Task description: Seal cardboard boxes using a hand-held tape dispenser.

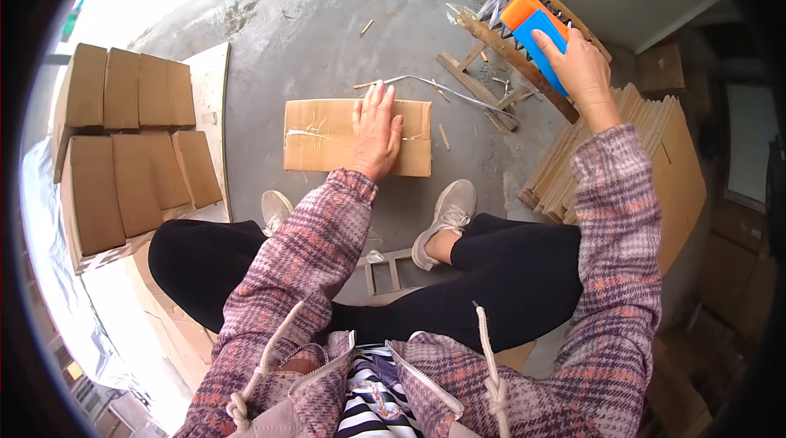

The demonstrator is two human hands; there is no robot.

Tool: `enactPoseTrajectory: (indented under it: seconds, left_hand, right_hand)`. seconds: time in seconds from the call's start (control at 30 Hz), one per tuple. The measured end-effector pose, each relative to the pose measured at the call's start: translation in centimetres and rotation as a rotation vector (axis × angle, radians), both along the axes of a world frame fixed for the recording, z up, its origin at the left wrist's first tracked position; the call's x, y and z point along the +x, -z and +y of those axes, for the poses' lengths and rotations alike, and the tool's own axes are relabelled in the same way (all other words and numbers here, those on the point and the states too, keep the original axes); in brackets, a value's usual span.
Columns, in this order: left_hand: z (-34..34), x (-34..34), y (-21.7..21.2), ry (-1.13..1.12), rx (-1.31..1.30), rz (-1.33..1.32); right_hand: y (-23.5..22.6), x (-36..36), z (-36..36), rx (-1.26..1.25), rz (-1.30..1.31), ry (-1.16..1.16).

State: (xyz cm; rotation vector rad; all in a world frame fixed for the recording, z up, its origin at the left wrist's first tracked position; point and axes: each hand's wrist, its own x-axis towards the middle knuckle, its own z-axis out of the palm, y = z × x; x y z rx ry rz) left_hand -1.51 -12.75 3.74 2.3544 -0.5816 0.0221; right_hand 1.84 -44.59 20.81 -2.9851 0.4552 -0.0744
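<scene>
On the floor between my feet lies a closed brown cardboard box (319, 143), with a strip of clear tape along its middle. My left hand (378, 131) rests flat on the box's top, right of its centre, fingers stretched out and pointing away from me. Out to the far right, my right hand (577, 65) is wrapped round a blue and orange hand-sized block-shaped tool (536, 33). That tool is above a wooden rack (512, 53), and I cannot tell whether it touches it. Its underside is hidden.
Several brown cardboard boxes (123, 164) stand in two rows on the left, on a pale board (211, 102). Flat cardboard sheets (630, 139) are stacked at my right. Wood scraps (483, 90) and a pale strap (458, 92) lie on the grey concrete floor (286, 45).
</scene>
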Motion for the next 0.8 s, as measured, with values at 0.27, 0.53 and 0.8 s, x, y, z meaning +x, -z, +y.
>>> enactPoseTrajectory:
  seconds: [0.27, 0.53, 0.8]
  left_hand:
    - [9.0, 1.5, -0.8, -0.454, 0.425, -0.238]
    - [10.4, 0.2, 1.4, -0.533, 0.456, -0.077]
    - [12.8, 2.6, 0.1, -0.619, 0.236, 0.320]
  right_hand:
    - [4.5, 1.4, 6.2, -0.307, -0.433, -0.379]
    - [18.0, -3.0, 28.2, 0.140, -0.248, -0.418]
    - [18.7, -4.2, 19.3, 0.939, -0.203, 0.142]
